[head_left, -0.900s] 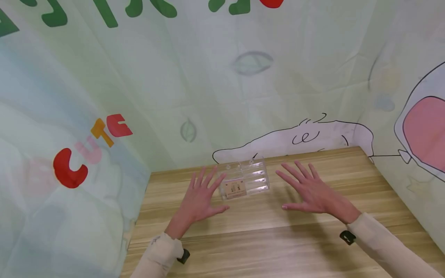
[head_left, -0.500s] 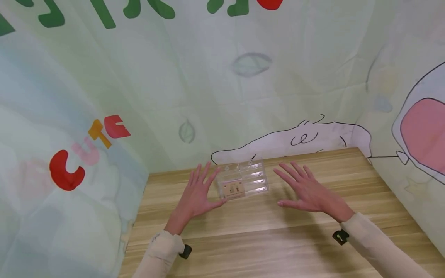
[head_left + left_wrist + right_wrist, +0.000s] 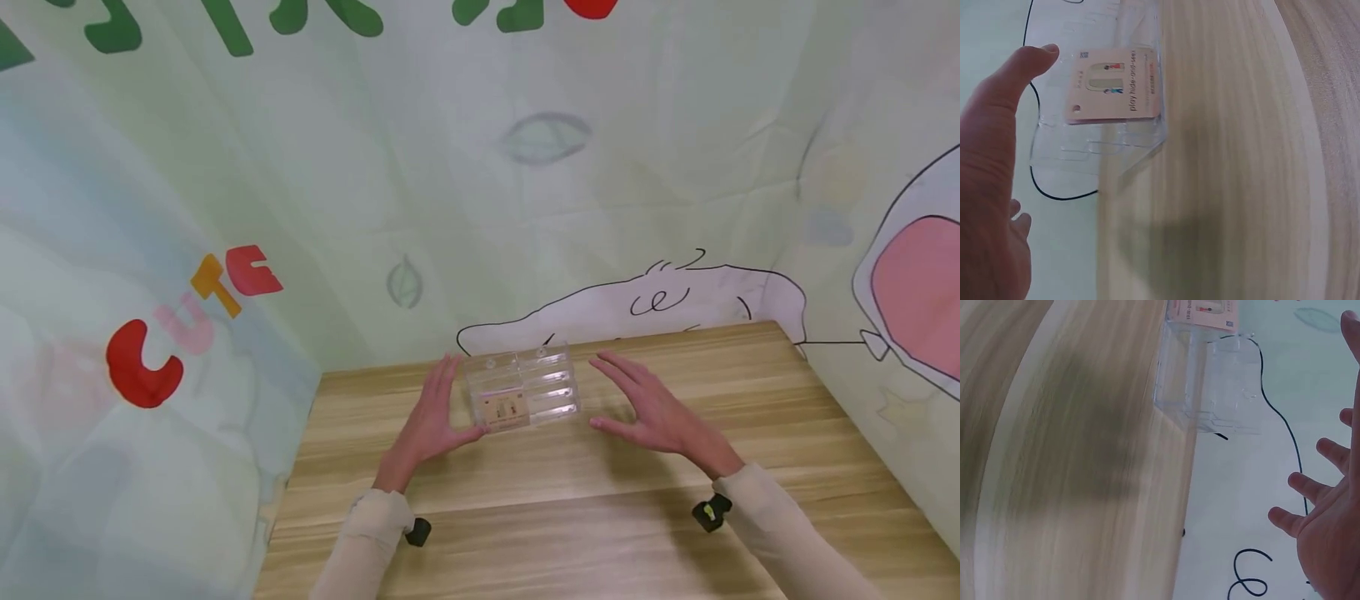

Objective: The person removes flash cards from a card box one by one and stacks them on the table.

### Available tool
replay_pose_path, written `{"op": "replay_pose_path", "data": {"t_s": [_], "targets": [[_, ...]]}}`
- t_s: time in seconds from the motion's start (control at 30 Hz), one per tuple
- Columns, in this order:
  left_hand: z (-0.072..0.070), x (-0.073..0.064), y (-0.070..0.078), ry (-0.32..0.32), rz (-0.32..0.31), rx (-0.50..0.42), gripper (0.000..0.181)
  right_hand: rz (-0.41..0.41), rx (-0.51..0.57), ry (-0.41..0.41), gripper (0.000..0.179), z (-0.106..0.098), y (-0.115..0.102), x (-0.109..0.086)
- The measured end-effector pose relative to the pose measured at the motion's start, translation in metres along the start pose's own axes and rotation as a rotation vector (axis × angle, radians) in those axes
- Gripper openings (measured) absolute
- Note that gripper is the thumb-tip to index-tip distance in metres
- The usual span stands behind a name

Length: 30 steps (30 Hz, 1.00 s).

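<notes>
A clear plastic tiered rack [image 3: 550,384] with stepped compartments stands at the back of the wooden table. In its front left compartment sits a stack of pink cards [image 3: 504,409]; in the left wrist view the top card reads "play hide-and-seek". My left hand [image 3: 433,423] is just left of the rack, fingers straight and thumb toward its lower corner; whether it touches I cannot tell. My right hand [image 3: 654,411] hovers a short way right of the rack, fingers extended, holding nothing. The right wrist view shows the rack's right compartments [image 3: 1210,381] bare.
The wooden table [image 3: 517,533] carries the rack near its back edge. A printed cloth backdrop [image 3: 480,208] hangs close behind it and along the left and right sides.
Both hands have moved inward toward the rack, the right one leftward. Their spread fingers have drawn closer together. The rack and cards stay in place.
</notes>
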<state>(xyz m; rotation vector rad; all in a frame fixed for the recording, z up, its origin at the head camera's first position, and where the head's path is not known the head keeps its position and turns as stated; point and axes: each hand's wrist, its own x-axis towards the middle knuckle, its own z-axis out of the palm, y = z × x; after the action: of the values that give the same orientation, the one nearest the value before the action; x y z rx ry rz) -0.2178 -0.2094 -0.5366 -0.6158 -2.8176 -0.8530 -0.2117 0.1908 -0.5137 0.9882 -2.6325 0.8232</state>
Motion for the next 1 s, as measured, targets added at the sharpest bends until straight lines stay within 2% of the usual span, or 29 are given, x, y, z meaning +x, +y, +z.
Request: {"op": "replay_pose_path", "data": {"t_s": [0.2,0.3,0.43,0.53,0.67,0.87,1.0], "targets": [[0.023,0.003,-0.014,0.026,-0.01,-0.188,0.125,0.118,0.125,-0.012,0.087,0.01,0.001,-0.005],[0.033,0.002,-0.018,0.03,-0.063,-0.244,0.125,0.156,0.165,-0.002,0.085,0.016,0.005,-0.01],[0.042,0.0,-0.022,0.017,-0.165,-0.338,0.127,0.193,0.212,0.011,0.082,0.022,0.011,-0.018],[0.049,-0.001,-0.024,-0.01,-0.204,-0.404,0.128,0.218,0.258,0.017,0.08,0.025,0.014,-0.024],[0.059,0.001,-0.025,-0.012,-0.21,-0.466,0.128,0.23,0.32,0.037,0.076,0.029,0.018,-0.03],[0.074,0.003,-0.026,0.065,-0.213,-0.582,0.126,0.24,0.343,0.042,0.075,0.036,0.021,-0.036],[0.079,0.005,-0.024,0.086,-0.235,-0.606,0.126,0.245,0.336,0.042,0.073,0.038,0.021,-0.038]]}}
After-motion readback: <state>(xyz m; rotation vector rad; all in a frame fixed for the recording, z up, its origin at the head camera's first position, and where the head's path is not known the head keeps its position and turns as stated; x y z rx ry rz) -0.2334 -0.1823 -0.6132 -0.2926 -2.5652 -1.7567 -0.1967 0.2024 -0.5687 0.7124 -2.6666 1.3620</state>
